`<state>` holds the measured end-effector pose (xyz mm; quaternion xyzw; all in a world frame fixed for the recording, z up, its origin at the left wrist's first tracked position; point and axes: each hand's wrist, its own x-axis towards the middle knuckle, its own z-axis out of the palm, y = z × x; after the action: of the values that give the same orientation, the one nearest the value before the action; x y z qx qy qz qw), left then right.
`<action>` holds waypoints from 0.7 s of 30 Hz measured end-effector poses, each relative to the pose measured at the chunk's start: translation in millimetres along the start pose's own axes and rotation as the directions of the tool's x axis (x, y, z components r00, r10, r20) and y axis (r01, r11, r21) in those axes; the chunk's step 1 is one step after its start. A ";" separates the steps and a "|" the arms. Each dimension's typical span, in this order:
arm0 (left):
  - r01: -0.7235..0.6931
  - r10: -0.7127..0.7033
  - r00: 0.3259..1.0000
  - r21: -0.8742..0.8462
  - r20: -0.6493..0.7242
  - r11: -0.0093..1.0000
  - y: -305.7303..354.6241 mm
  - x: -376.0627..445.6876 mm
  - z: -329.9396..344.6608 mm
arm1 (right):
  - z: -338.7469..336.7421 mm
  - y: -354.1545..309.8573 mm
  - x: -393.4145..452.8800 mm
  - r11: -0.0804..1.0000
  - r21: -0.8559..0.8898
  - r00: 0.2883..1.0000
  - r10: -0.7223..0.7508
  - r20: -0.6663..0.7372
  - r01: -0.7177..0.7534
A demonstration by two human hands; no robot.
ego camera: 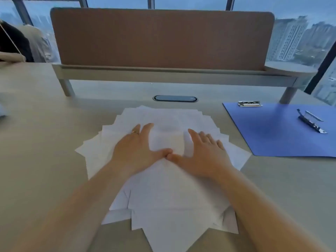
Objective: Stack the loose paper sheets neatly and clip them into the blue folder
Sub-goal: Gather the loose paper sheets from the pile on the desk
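Observation:
Several white paper sheets (167, 195) lie fanned out and askew in a loose pile at the middle of the desk. My left hand (134, 148) and my right hand (201, 151) rest flat on top of the pile, fingers spread, thumbs touching at the centre. Neither hand grips a sheet. The blue folder (272, 131) lies open on the desk to the right of the pile, apart from it. It carries a metal clip (250, 103) at its far edge and a second metal clip (311, 121) further right.
A brown desk divider (161, 39) on a grey metal shelf (172, 75) stands behind the pile. An oval cable port (175, 98) sits in the beige desk (45, 142) just beyond the sheets. A person's clothing (18, 42) shows at far left. Windows lie behind.

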<state>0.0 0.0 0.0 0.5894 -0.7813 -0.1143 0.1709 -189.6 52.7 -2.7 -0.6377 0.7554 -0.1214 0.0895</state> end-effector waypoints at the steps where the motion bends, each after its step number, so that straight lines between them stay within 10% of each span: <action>1: -0.005 0.005 1.000 0.017 -0.002 1.000 0.9 -0.1 -0.8 | -1.2 -0.6 -2.1 1.000 0.010 1.000 -0.005 0.001 0.005; 21: -0.151 0.141 0.989 -0.344 -0.054 0.927 -3.3 -9.1 -15.3 | -7.4 5.5 -1.2 0.988 0.150 0.998 -0.027 -0.055 0.035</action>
<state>11.3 8.2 11.6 0.4918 -0.7881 -0.2287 0.2911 -196.7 55.3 2.8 -0.6374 0.7361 -0.1963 0.1156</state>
